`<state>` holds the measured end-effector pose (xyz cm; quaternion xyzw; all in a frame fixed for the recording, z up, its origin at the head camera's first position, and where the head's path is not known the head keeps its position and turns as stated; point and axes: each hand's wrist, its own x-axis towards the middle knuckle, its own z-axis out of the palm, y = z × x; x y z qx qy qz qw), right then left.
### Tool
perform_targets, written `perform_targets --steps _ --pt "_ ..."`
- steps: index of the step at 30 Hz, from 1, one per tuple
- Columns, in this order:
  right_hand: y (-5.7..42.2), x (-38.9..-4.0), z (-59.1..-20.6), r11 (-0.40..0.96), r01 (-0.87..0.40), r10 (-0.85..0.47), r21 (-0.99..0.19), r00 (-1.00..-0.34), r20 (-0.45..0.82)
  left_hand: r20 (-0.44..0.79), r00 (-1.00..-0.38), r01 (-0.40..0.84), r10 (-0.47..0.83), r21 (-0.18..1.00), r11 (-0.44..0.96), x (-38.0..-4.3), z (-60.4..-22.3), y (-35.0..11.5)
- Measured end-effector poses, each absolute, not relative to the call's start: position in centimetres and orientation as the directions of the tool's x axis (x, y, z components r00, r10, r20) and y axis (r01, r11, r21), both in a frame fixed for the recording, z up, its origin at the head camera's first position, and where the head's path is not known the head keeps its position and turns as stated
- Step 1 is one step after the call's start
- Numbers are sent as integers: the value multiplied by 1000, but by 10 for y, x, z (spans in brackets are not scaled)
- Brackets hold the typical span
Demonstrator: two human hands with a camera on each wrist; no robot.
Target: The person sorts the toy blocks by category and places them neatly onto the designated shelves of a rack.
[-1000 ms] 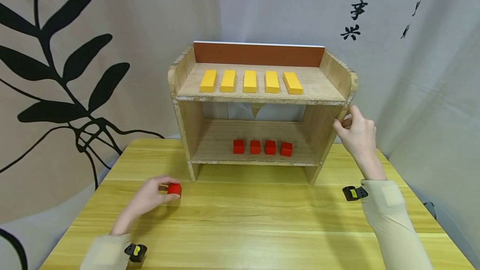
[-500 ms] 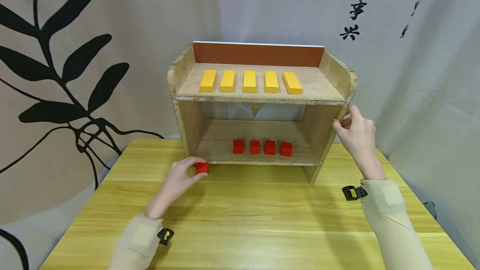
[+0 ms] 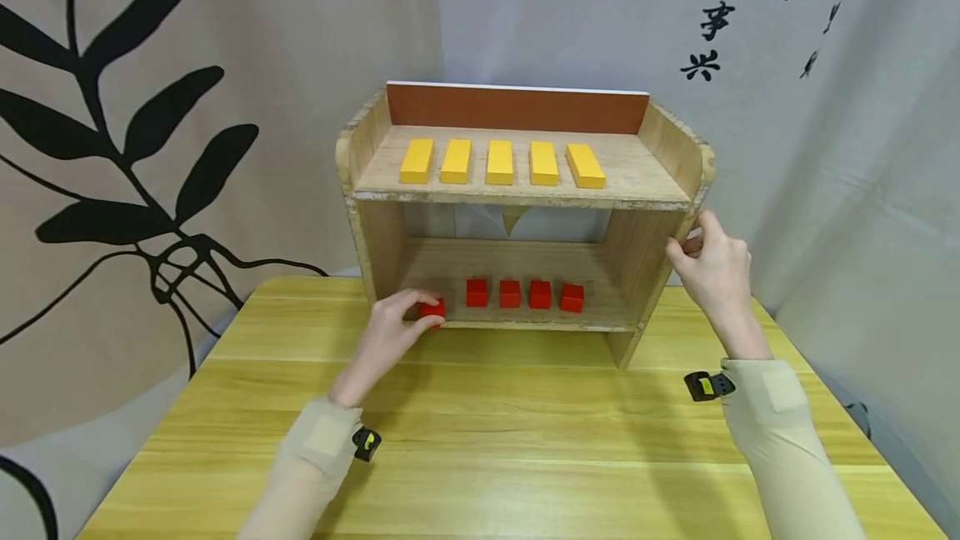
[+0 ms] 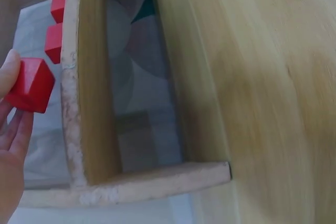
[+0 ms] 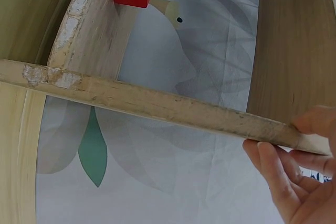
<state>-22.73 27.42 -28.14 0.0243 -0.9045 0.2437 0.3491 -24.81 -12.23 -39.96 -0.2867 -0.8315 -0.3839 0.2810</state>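
Note:
My left hand [image 3: 387, 333] pinches a red cube [image 3: 432, 312] between thumb and fingers at the front left of the lower shelf [image 3: 525, 326]. In the left wrist view that held cube [image 4: 32, 85] is beside the shelf's edge, with the other cubes lined up beyond it. Several red cubes [image 3: 510, 294] stand in a row on the lower shelf to the right of it. My right hand [image 3: 712, 265] grips the right side panel [image 3: 649, 265] of the wooden rack, thumb and fingers on either side of its edge, as the right wrist view also shows.
Several yellow blocks [image 3: 499, 162] lie in a row on the rack's upper shelf [image 3: 630, 165]. The rack stands on a wooden table [image 3: 525, 440], with curtains [image 3: 570, 15] behind it. A black strap-like loop [image 3: 33, 490] shows at the lower left.
My left hand has carried the red cube up and to the right, from over the table's left part to the lower shelf's front edge. The right hand has stayed on the panel.

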Motion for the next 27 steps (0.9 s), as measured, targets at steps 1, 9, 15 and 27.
perform_targets --steps 1,9,15,27 --pt "274 -227 -282 881 -214 125 -422 -755 644 696 -673 696 252 479 535 -250 -401 -121" --pt "275 -227 -281 883 -204 125 -423 -766 630 728 -642 688 241 408 600 -255 -411 -109" --pt "275 -227 -281 881 -211 125 -424 -759 638 760 -569 650 314 182 738 -253 -411 -105" --pt "274 -227 -282 883 -215 121 -417 -754 646 736 -546 627 400 42 778 -256 -419 -103"
